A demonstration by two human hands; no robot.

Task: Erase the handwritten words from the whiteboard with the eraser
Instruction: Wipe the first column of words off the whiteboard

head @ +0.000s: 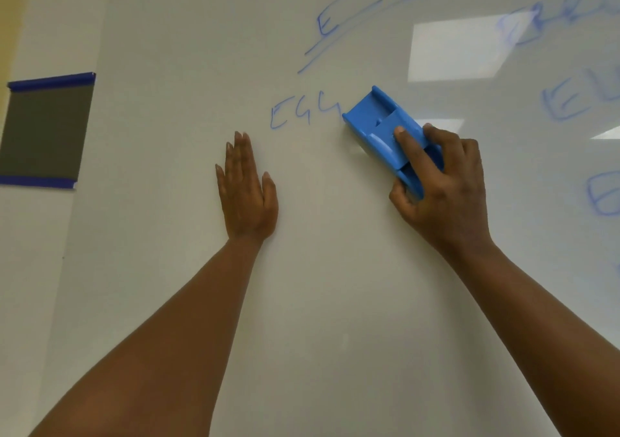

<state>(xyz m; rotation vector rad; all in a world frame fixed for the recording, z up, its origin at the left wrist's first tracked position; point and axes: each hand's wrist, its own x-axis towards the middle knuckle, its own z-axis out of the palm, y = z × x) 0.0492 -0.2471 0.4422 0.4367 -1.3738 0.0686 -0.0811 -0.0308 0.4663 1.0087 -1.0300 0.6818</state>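
The blue eraser [385, 131] is gripped by the right hand [443, 181], thumb and fingers curled round its body, and is held against the whiteboard [335, 285] just right of the blue letters "EGG" [303, 116]. The left hand [246, 188] is laid flat on the board below those letters, fingers straight and close together. More blue writing [570, 101] is seen at the right edge, and an underlined "E" [330, 22] above.

Office or classroom (wall-mounted whiteboard [335, 268])
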